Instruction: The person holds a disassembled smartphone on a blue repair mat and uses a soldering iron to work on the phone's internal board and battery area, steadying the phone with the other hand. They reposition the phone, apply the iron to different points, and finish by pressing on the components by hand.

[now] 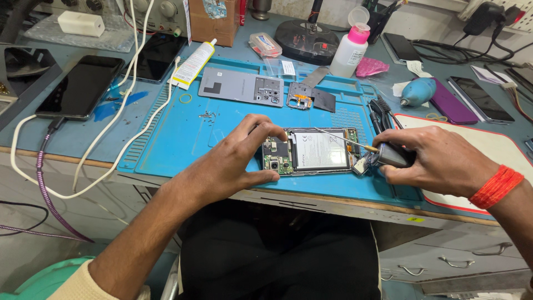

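An opened phone [316,151] with its battery and green circuit board bare lies on the blue work mat [183,139]. My left hand [233,161] clamps the phone's left end between thumb and fingers. My right hand [438,158] grips a dark-handled tool [388,154]; its thin metal tip [338,139] reaches over the phone's upper right. The grey back cover [239,86] and a metal plate part [311,95] lie further back on the mat.
A glue tube [193,63], a pink-capped bottle [350,50], a teal blower [417,91], several other phones [80,86] and white cables [127,105] crowd the bench. Small screws [206,115] lie on the mat. A white pad [494,147] sits at right.
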